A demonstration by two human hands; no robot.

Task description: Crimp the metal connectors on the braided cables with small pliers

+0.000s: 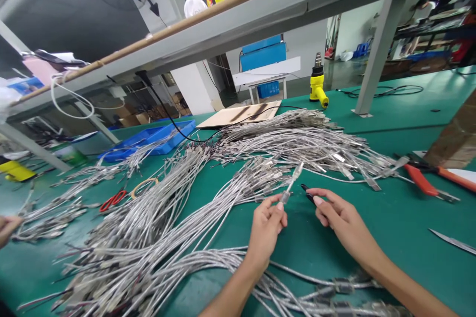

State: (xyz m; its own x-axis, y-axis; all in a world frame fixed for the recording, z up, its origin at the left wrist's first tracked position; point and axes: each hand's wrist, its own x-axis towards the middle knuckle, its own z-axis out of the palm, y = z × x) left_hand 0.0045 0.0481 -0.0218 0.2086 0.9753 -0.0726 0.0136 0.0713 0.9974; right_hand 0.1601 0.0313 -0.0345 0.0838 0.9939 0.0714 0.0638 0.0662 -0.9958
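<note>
My left hand (270, 220) is closed on a cable connector (286, 196), a grey piece with a clear and silver end pointing up. To its right, my right hand (336, 210) pinches a small black tool (307, 192), its dark tip turned toward the connector but apart from it. Behind and left of my hands lies a bundle of silver-grey cables (223, 208) with metal plugs. Another cable bundle (238, 260) curves beneath my left forearm. A large heap of cables (297, 138) rests farther back on the green table (308, 252).
Red-handled pliers (422, 179) and tweezers (451, 241) lie at right. A yellow heat gun (317, 84) stands at the back. Red scissors (113, 201), a tape roll (144, 187) and a blue tray (167, 138) are at left. Another person's hand (8, 228) shows at the left edge.
</note>
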